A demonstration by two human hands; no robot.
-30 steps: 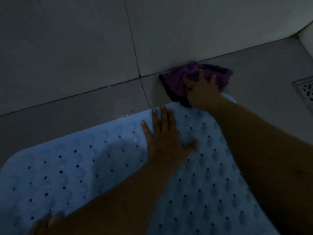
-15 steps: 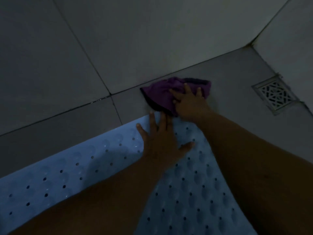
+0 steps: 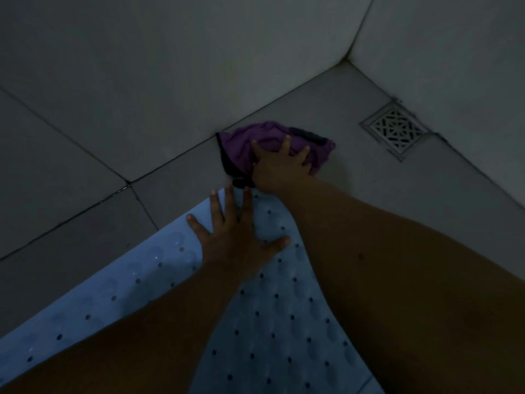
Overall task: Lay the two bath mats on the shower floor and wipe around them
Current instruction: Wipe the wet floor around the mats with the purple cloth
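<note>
Hands on cloth (image 3: 264,143) and mat (image 3: 270,322) (flat).

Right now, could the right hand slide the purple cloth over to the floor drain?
Probably yes. The right hand presses the purple cloth at the wall's foot, and only bare floor tile shows between it and the floor drain. The blue mat lies nearer the person, out of that path.
</note>
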